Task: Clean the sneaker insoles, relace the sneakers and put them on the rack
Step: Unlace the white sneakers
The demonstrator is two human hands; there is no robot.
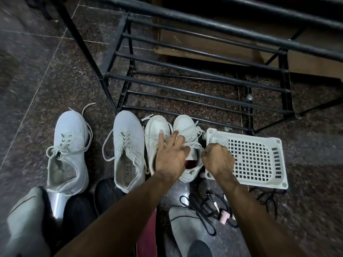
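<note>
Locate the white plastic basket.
In the head view, the white plastic basket lies upside down on the floor at right, beside the small white sneaker, before the black shoe rack.

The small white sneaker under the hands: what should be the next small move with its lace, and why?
Probably draw the lace snug and cross the two ends for a knot. The right hand pinches the lace at the mouth of the right small sneaker, while the left hand rests spread over both small sneakers, fingers on the laces. The rack just behind holds no shoes yet.

Left hand covers one white sneaker — its opening hidden.
</note>
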